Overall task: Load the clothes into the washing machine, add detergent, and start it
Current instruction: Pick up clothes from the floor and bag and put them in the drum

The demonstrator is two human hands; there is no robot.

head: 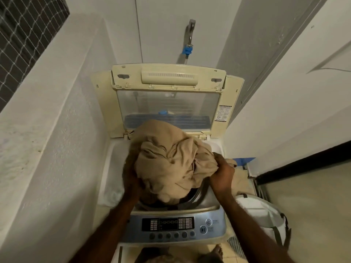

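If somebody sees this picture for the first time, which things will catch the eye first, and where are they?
First, the big beige cloth bundle in the centre, held by the left hand and the right hand over the drum opening of the top-loading washing machine. Behind it the machine's lid stands raised, and the blue control panel lies nearest the person. A white laundry basket stands at the machine's right.

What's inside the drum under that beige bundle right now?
Only a sliver shows: the drum's metal rim and something dark just below the beige cloth. The bundle, gripped by the left hand and right hand, covers the rest, so the load cannot be judged.
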